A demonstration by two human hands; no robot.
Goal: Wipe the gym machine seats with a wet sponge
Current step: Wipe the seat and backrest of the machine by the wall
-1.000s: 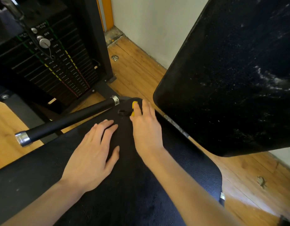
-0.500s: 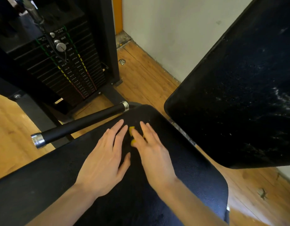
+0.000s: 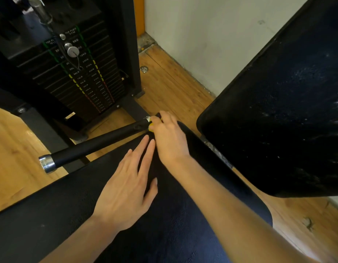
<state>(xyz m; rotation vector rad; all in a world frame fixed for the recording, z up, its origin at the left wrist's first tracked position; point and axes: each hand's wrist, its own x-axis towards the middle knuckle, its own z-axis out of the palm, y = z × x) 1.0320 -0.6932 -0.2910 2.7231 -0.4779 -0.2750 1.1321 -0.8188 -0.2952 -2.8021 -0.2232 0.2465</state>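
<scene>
Soft, warm indoor light, moderately bright, with no hard shadows. The wood floor [image 3: 16,141] at 9 o'clock carries a pale glare patch, and the chrome bar cap [image 3: 47,164] shines. The black seat [image 3: 50,215] and back pad [image 3: 288,111] are dark, though the pad's white scuffs at 3 o'clock show clearly. The weight stack [image 3: 82,73] at 11 o'clock sits in gloom, its labels slightly soft. Wide-angle bending curves straight lines near the edges. The hands look faintly blurred.
</scene>
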